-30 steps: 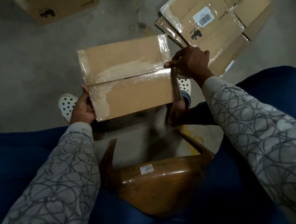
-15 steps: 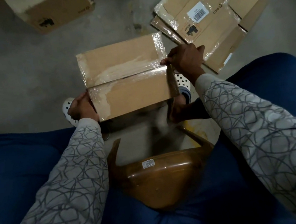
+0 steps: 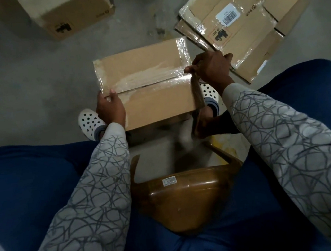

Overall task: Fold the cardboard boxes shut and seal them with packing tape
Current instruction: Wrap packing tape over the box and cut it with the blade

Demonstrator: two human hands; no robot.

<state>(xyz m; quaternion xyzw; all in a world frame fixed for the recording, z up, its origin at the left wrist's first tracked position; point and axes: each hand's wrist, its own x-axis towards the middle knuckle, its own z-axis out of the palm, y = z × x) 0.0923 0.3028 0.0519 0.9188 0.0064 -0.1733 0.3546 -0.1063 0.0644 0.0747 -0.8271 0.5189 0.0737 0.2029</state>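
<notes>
Since half a second ago, when the left hand (image 3: 109,110) sat low at the near-left corner of the cardboard box (image 3: 148,106), it has climbed to the left end of the box's centre seam. Its thumb now presses down on top there, and its other fingers wrap round the box's left wall, gripping it. The box itself has barely shifted. It is held above the floor (image 3: 24,89), both flaps folded shut, with clear packing tape (image 3: 155,79) glinting along the seam. At the right end of that seam the right hand (image 3: 213,69) stays where it was, fingers pinching the tape against the box's edge. From this pinch a brown strip drops down the box's right side into a dark blur that cannot be made out.

Beyond the box to the left stands a second box (image 3: 67,13). Nearer than the box, between the person's knees, is a brown stool (image 3: 184,195). Beyond the box to the right lies flattened cardboard (image 3: 242,25).
</notes>
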